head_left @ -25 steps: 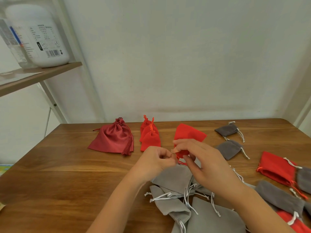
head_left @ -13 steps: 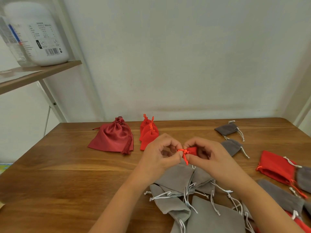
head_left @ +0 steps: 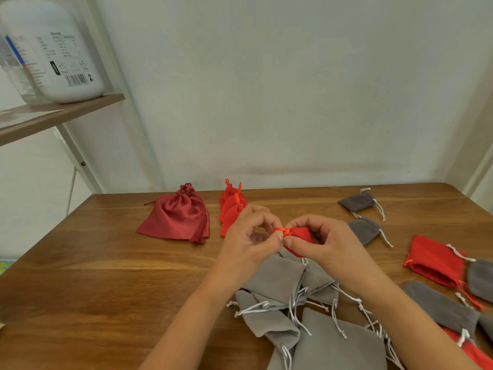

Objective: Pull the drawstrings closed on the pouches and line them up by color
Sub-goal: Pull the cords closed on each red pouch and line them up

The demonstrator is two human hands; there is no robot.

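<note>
We cinched red pouch: flat and open 1 s earlier, now bunched shut. Our left hand pinched cord, right hand gripped neck. Next, we judged: red row.

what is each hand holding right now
Left hand: closed, fingers pinching the orange drawstring of the small red pouch.
Right hand: closed, gripping the small red pouch near its neck.
</note>
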